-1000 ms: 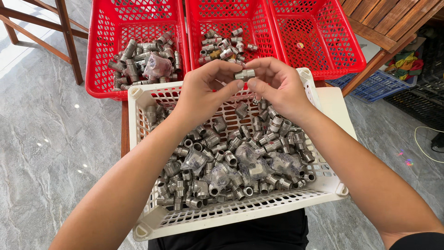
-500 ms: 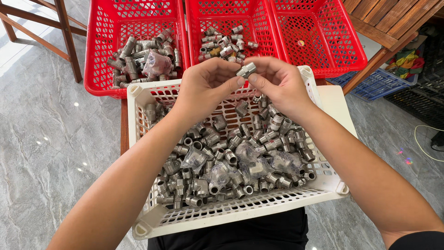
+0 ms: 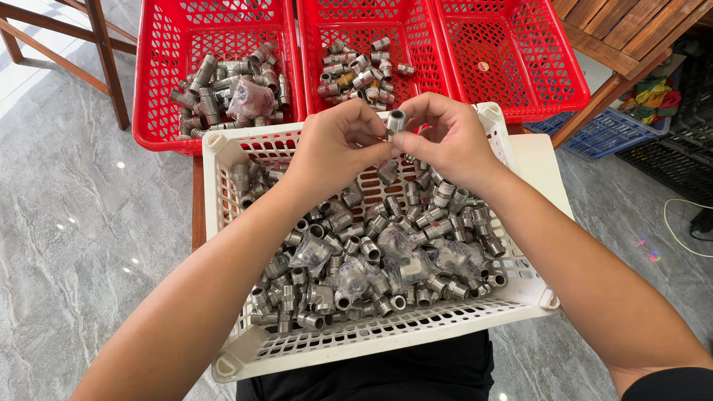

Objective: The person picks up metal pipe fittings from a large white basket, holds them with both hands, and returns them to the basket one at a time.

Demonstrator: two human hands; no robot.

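My left hand (image 3: 338, 148) and my right hand (image 3: 445, 137) meet above the far end of a white slotted crate (image 3: 371, 338) and pinch one small grey metal pipe fitting (image 3: 395, 121) between their fingertips. The fitting stands nearly upright, its open end facing up. Under the hands the crate is heaped with several similar metal fittings (image 3: 371, 260), some wrapped in clear plastic bags.
Three red baskets stand beyond the crate: the left one (image 3: 160, 89) holds larger fittings, the middle one (image 3: 312, 44) smaller ones, the right one (image 3: 520, 59) is nearly bare. A wooden frame (image 3: 104, 52) stands far left, a blue crate (image 3: 609, 130) right, on grey marble floor.
The fitting between my fingertips has been turned from lying sideways to standing nearly upright. Both hands have stayed in the same place above the crate.
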